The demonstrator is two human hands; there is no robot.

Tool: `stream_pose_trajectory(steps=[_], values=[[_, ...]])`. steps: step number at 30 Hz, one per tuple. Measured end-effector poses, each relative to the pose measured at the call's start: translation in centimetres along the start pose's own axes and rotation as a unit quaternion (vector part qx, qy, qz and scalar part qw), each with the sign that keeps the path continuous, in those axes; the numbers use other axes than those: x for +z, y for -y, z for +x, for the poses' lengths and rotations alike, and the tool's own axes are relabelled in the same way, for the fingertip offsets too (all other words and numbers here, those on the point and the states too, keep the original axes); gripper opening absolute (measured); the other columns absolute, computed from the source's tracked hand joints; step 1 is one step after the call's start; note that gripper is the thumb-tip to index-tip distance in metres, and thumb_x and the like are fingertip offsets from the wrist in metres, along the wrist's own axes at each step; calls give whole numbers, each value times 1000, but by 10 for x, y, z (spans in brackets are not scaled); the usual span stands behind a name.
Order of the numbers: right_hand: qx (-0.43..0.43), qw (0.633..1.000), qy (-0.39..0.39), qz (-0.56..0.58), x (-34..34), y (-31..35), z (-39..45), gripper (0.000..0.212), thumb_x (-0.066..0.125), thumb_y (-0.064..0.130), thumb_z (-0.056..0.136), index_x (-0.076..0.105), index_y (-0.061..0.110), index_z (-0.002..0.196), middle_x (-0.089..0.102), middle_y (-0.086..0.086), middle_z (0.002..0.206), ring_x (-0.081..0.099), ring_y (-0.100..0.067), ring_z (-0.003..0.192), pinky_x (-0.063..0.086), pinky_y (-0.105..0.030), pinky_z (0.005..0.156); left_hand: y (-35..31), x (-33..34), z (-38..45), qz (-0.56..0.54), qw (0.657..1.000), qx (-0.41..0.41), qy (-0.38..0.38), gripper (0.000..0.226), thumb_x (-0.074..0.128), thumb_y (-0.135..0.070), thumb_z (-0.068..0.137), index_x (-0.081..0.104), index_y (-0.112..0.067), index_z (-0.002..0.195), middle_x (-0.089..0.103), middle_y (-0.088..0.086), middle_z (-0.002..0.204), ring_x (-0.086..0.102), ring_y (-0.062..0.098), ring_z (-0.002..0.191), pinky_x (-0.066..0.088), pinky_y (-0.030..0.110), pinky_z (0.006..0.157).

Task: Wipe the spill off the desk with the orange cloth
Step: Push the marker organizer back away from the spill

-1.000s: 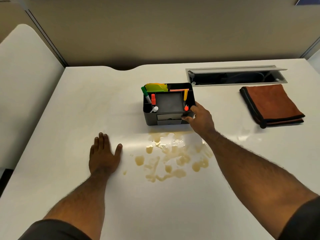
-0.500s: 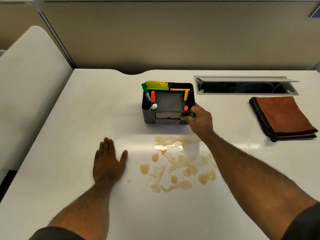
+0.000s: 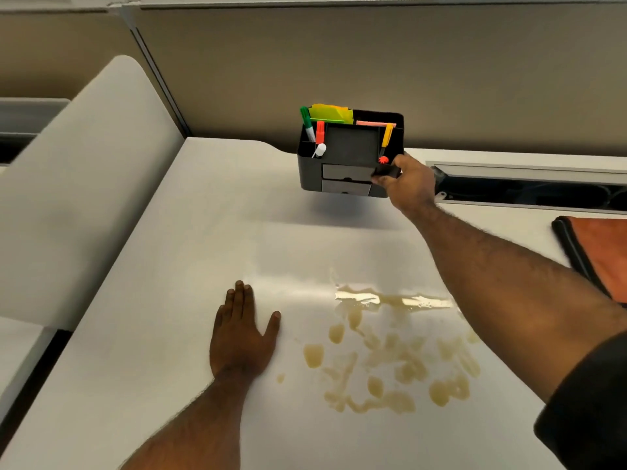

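The orange cloth (image 3: 607, 256) is lying folded at the desk's (image 3: 169, 334) right edge, nearer the right hand (image 3: 409, 181), whose fingers are clamping the raised organizer (image 3: 349, 157). The left hand (image 3: 242, 337) is pressing flat, fingers nearly together, left of the spill (image 3: 390, 354).

A: Which colours do I have in my view?

B: I see the surface (image 3: 176, 334) is plain white, and the spill (image 3: 390, 354) on it is pale yellow-brown, in scattered blotches.

A: And the organizer (image 3: 349, 154)?

B: Black, with grey drawer fronts. In it I see a green marker (image 3: 307, 125), an orange-red one (image 3: 320, 131), a yellow one (image 3: 386, 135), and yellow-green notes (image 3: 330, 113).

A: The cloth (image 3: 604, 256)?

B: Orange, with a black border.
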State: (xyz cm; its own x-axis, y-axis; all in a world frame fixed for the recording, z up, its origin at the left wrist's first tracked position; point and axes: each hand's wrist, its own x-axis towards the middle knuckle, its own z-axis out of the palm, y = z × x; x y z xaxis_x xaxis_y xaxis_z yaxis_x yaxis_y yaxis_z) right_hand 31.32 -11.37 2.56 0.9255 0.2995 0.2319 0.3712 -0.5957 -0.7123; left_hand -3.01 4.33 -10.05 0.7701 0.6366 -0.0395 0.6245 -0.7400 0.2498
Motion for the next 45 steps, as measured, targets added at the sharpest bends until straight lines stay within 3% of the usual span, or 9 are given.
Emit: stream_pose_trajectory(steps=[7, 16, 27, 34, 36, 39, 45], values=[[-13, 999, 35, -31, 32, 14, 38, 23, 78, 30, 78, 65, 13, 87, 68, -6, 97, 51, -19, 81, 37, -25, 71, 2, 1, 0, -3, 1000, -5, -11, 84, 19, -68, 88, 3, -21, 155, -2, -9, 163, 2, 11, 151, 7, 30, 122], [45, 996, 75, -35, 68, 8, 48, 31, 77, 34, 79, 66, 11, 97, 69, -9, 101, 61, -28, 95, 49, -32, 80, 1, 2, 1, 0, 1000, -12, -15, 84, 21, -69, 88, 5, -22, 155, 0, -9, 163, 3, 10, 151, 9, 30, 121], [85, 993, 78, -6, 81, 4, 60, 42, 78, 31, 79, 65, 9, 113, 67, -10, 114, 62, -30, 106, 49, -38, 96, 1, 2, 1, 6, 1000, -8, -17, 83, 24, -67, 88, 7, -21, 155, 4, -7, 163, 4, 10, 151, 10, 31, 122], [80, 991, 100, -41, 77, 7, 65, 41, 73, 31, 84, 61, 9, 116, 66, -11, 116, 60, -29, 107, 46, -29, 86, 2, 3, 2, 9, 1000, -10, -20, 83, 23, -68, 89, 7, -21, 155, 2, -9, 163, 4, 10, 151, 9, 29, 121], [62, 993, 95, -21, 75, 6, 57, 37, 68, 27, 89, 58, 10, 120, 64, -11, 121, 59, -29, 111, 46, -30, 89, 2, 3, 2, 11, 1000, -10, -19, 83, 23, -69, 88, 8, -21, 155, 2, -9, 163, 5, 10, 151, 9, 29, 121], [30, 997, 73, 13, 69, 3, 41, 51, 63, 22, 92, 44, 17, 139, 53, -9, 141, 50, -30, 128, 43, -42, 105, 3, 3, 3, 11, 1000, -11, -18, 83, 24, -68, 88, 11, -21, 155, 5, -8, 163, 8, 11, 151, 11, 30, 121], [45, 997, 58, 11, 52, -3, 12, 63, 63, 26, 91, 30, 20, 145, 45, -11, 147, 48, -33, 130, 41, -42, 104, 3, 4, 3, 14, 1000, -11, -13, 84, 23, -68, 88, 13, -19, 155, 7, -7, 163, 10, 13, 151, 12, 31, 121]])
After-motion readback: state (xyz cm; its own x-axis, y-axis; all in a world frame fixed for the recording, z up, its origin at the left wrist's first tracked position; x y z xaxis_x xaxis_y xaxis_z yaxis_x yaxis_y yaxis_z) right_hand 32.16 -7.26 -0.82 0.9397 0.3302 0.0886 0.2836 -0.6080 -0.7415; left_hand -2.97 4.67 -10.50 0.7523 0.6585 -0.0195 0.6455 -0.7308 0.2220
